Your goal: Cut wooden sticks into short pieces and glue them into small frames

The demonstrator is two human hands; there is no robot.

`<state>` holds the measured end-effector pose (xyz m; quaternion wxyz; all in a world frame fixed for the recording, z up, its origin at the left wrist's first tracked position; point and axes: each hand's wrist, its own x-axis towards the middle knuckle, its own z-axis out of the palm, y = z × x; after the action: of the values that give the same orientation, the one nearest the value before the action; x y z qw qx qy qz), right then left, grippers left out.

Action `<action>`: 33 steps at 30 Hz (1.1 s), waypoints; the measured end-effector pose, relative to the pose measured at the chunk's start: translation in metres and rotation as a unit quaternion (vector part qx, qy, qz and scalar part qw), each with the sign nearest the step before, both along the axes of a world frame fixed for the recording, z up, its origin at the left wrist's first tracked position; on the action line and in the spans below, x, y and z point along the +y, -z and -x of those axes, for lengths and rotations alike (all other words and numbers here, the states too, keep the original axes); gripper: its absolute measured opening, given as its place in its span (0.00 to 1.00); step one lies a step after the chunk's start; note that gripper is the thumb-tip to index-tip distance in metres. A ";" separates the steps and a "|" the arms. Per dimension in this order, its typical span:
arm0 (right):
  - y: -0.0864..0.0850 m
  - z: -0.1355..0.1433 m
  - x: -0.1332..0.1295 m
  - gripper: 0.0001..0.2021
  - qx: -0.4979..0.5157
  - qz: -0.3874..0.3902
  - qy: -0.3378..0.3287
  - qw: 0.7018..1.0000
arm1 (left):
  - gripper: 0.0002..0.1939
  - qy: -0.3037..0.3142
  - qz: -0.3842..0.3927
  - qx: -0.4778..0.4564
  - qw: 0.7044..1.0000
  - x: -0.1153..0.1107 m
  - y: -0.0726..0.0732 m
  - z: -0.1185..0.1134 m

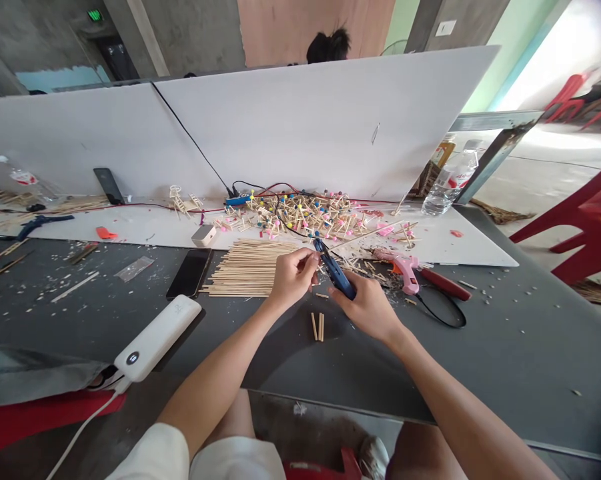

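My left hand (295, 273) is closed in a pinch on a thin wooden stick (365, 235), which runs past the tool's jaws to the right. My right hand (367, 303) grips blue-handled pliers (336, 270), their head up beside my left fingertips. Whether the jaws touch the stick is too small to tell. Short stick pieces (321, 327) lie on the dark table just below my hands. A wide row of long wooden sticks (245, 267) is spread flat at my left hand. Behind lies a heap of short sticks with coloured ball ends (310, 212).
A pink glue gun (407, 270) with a black cable and a red-handled tool (445, 285) lie to the right. On the left are a black phone (189, 273) and a white power bank (157, 337). A white board (300, 127) stands behind; a water bottle (453, 180) is at its right.
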<state>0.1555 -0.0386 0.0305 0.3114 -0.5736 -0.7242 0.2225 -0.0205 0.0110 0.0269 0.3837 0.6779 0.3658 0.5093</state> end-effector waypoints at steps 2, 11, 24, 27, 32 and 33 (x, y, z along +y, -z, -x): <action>0.001 0.001 0.000 0.09 -0.003 0.000 0.001 1.000 | 0.18 -0.006 -0.011 0.001 1.000 -0.001 0.000 -0.001; 0.003 0.002 0.000 0.10 -0.012 0.002 0.001 1.000 | 0.16 -0.021 -0.028 0.008 0.999 -0.002 0.003 -0.002; 0.003 0.002 0.001 0.09 -0.010 0.001 0.007 1.000 | 0.17 -0.036 -0.047 0.024 0.998 -0.003 0.002 -0.003; 0.004 0.002 0.001 0.09 -0.008 0.002 0.010 1.000 | 0.17 -0.031 -0.041 0.015 0.999 -0.002 0.003 -0.003; 0.007 0.003 0.003 0.10 -0.017 0.000 0.012 1.000 | 0.17 -0.023 -0.026 0.013 0.999 -0.001 0.004 -0.004; 0.008 0.004 0.003 0.10 -0.019 -0.001 0.014 1.000 | 0.17 -0.022 -0.023 0.013 0.999 -0.001 0.005 -0.004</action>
<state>0.1519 -0.0356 0.0227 0.3015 -0.5878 -0.7217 0.2066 -0.0169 0.0098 0.0221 0.3518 0.6846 0.3738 0.5175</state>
